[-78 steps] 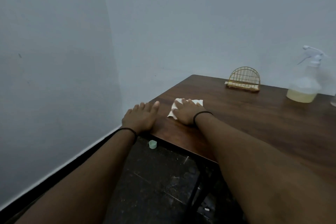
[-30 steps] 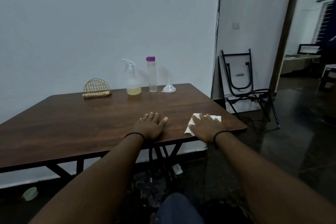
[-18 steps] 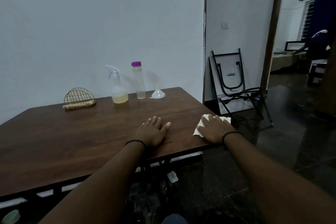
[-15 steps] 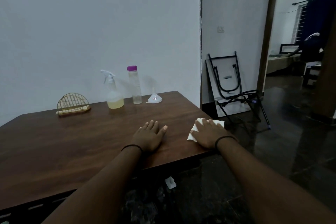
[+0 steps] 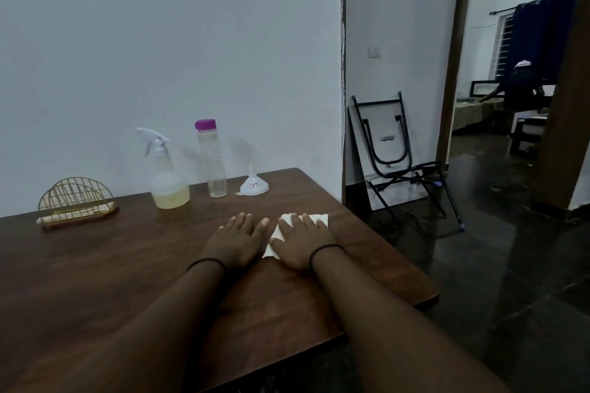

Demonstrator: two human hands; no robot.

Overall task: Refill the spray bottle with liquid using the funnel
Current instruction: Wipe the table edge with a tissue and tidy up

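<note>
Both hands are laid flat, fingers straight, on the wooden table [image 5: 95, 281] near its right edge. The left hand [image 5: 236, 241] rests on bare wood and grips nothing. The right hand [image 5: 301, 242] is pressed on a white tissue [image 5: 321, 218]. The spray bottle [image 5: 166, 175], holding a little yellow liquid, is stood at the far edge, well apart from both hands. Beside it are placed a purple-capped bottle [image 5: 213, 158] and the inverted funnel [image 5: 253, 183].
</note>
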